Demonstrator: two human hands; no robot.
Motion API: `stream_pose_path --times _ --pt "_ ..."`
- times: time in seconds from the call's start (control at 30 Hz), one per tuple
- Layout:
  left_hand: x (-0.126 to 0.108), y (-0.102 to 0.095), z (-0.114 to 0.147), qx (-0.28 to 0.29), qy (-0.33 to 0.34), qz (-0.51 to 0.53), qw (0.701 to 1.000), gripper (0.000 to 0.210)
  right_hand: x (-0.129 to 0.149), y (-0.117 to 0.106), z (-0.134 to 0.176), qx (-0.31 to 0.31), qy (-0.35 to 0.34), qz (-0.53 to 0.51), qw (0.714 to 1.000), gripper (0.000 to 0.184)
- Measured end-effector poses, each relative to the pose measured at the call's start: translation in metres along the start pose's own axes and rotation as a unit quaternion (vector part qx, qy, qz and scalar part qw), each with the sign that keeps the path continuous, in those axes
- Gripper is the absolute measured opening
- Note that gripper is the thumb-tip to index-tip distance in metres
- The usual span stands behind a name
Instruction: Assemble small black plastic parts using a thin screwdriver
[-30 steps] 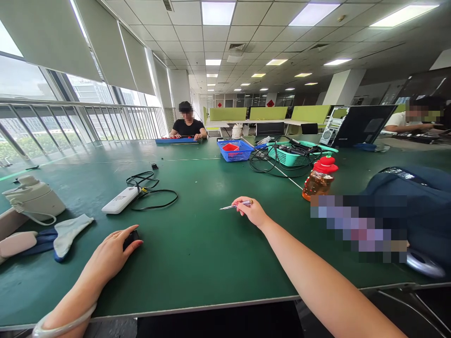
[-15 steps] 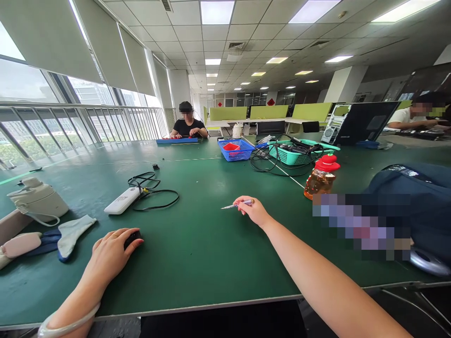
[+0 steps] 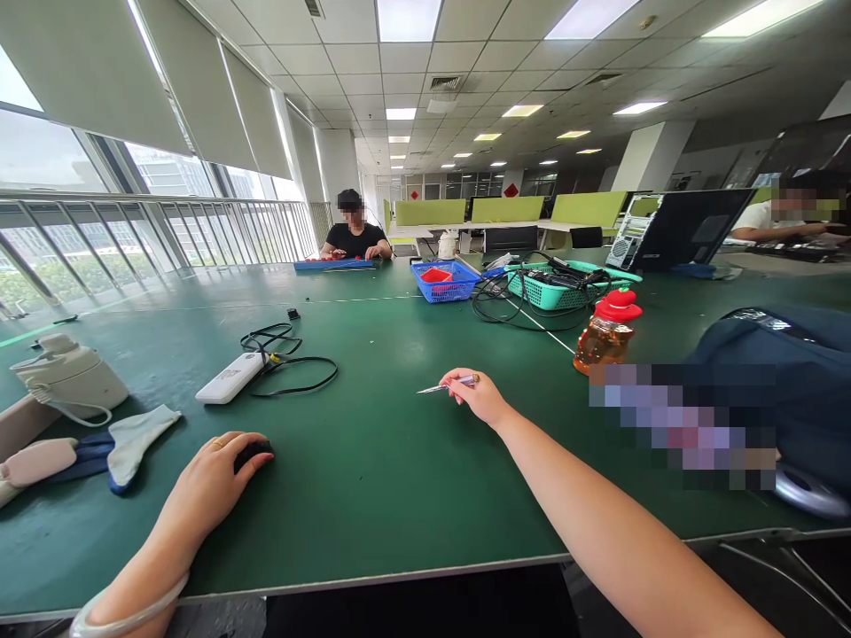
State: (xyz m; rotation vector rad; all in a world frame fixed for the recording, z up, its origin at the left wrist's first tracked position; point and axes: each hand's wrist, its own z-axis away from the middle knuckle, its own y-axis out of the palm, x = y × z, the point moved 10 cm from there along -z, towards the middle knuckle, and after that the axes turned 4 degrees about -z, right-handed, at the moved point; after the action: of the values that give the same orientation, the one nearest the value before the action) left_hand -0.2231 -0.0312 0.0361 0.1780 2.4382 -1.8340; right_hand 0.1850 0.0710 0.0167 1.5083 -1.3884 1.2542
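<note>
My right hand (image 3: 475, 395) is above the middle of the green table (image 3: 372, 505), its fingers pinched around a slim pen (image 3: 435, 388) with a pale purple barrel. The pen's pointed silvery tip faces left, and part of the barrel is hidden by the fingers. At the front left, my left hand (image 3: 216, 478) curls over a small, rounded black object (image 3: 251, 454). Most of that object is under the fingers, so its kind is unclear. A white power bank (image 3: 232, 378) with a black cable (image 3: 299, 387) lies beyond my left hand.
A cream bottle (image 3: 76, 377) and a white-and-blue cloth (image 3: 136, 443) lie at left. Blue (image 3: 444, 288) and green (image 3: 551, 297) baskets are farther back. An amber bottle with red lid (image 3: 604, 341) and a dark bag (image 3: 791, 381) sit right. A person (image 3: 355, 235) works opposite.
The fingers of my left hand have shifted slightly on the black object. My right hand and the pen stay almost still. The hands of the person opposite have moved a little.
</note>
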Motion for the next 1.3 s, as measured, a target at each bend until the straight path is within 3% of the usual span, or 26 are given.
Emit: stream_pose_path --times 0.1,0.2,0.4,0.53,0.63,0.8,1.07,1.2,1.3 --pt "-0.016 -0.006 0.001 -0.018 0.034 0.018 0.999 0.048 0.001 0.001 0.001 0.007 0.000 -0.003 1.000 0.025" --pt "-0.050 -0.010 0.001 -0.004 0.105 0.040 0.994 0.052 0.003 0.002 0.002 0.012 -0.007 -0.005 1.000 0.024" --pt "-0.160 -0.009 -0.020 0.052 0.254 0.095 0.961 0.039 0.003 0.004 0.003 0.017 -0.005 0.007 1.000 0.022" --pt "-0.236 0.019 -0.052 0.085 0.320 0.107 0.938 0.025 0.006 0.004 0.004 0.012 -0.014 0.028 0.999 0.022" --pt "-0.265 0.048 -0.079 0.089 0.300 0.085 0.946 0.019 0.011 -0.001 0.005 -0.018 -0.029 0.066 0.997 0.023" --pt "-0.269 0.072 -0.095 0.060 0.264 0.095 0.958 0.025 0.020 -0.006 0.005 -0.054 -0.067 0.111 0.990 0.025" --pt "-0.252 0.074 -0.087 0.056 0.254 0.129 0.957 0.051 0.037 0.006 0.010 -0.038 -0.125 0.185 0.974 0.023" --pt "-0.250 0.075 -0.087 0.050 0.245 0.147 0.957 0.053 0.058 0.021 0.022 -0.024 -0.199 0.238 0.950 0.022" --pt "-0.250 0.076 -0.086 0.043 0.248 0.155 0.955 0.049 0.073 0.040 0.034 0.002 -0.274 0.296 0.915 0.020"
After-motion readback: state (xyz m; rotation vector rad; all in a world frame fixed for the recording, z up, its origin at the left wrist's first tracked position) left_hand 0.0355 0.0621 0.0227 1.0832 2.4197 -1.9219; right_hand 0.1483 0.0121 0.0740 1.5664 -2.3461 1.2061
